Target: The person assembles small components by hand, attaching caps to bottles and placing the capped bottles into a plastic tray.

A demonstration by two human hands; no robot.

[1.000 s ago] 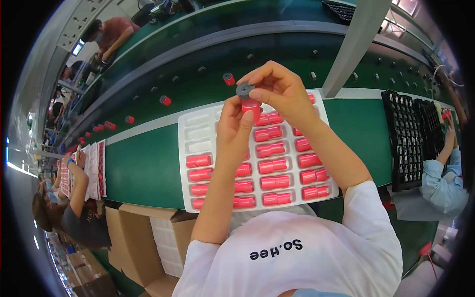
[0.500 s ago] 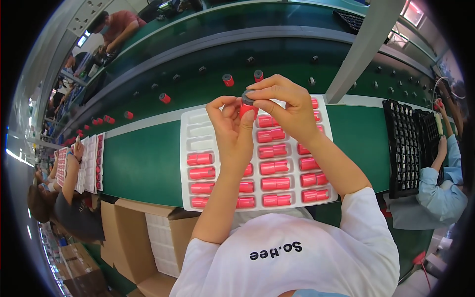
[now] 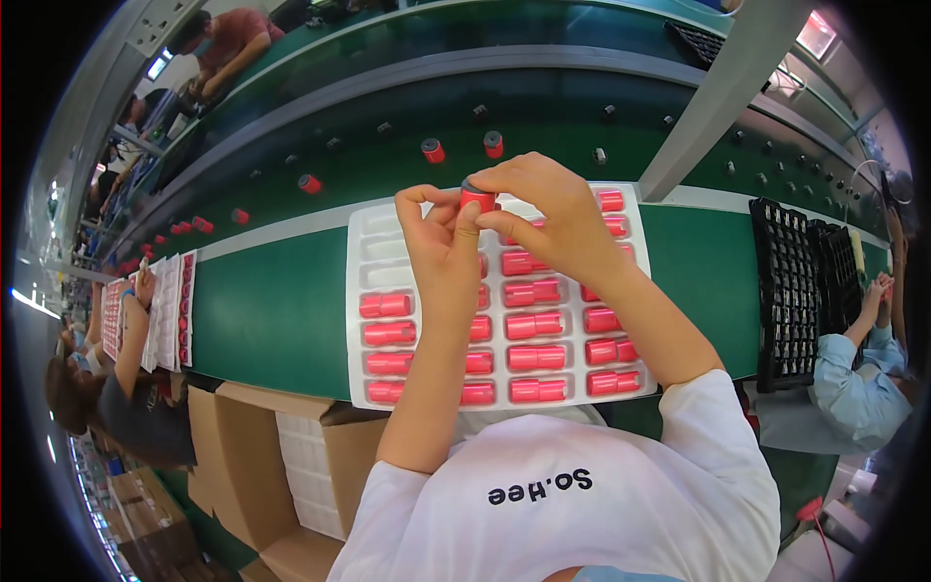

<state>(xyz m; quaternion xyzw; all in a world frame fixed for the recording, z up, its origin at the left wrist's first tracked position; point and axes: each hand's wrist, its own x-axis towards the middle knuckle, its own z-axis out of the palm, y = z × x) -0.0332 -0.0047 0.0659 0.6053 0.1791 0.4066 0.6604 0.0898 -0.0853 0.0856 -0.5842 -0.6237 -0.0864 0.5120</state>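
Above the far part of a white moulded tray [image 3: 355,335], both of my hands are closed on one small pink cylinder [image 3: 473,200] with a dark grey cap. My left hand [image 3: 441,238] grips its pink body from the left, thumb against the near side. From the right, my right hand [image 3: 553,218] reaches over it with fingertips on the cap. Under my wrists the tray's pockets hold rows of pink cylinders [image 3: 536,358]. At the tray's far left, a few pockets have nothing in them. My left forearm hides part of the tray.
Beyond the tray, a green conveyor belt [image 3: 388,160] carries capped pink cylinders [image 3: 433,150] and small metal parts. A grey post [image 3: 722,107] rises at the right. Black trays [image 3: 787,291] stand beside a co-worker in blue. An open carton [image 3: 238,466] sits below, near another co-worker.
The parts on the belt have shifted slightly left. My hands still grip the capped cylinder, which has moved a little left, and my right fingers have shifted on the cap.
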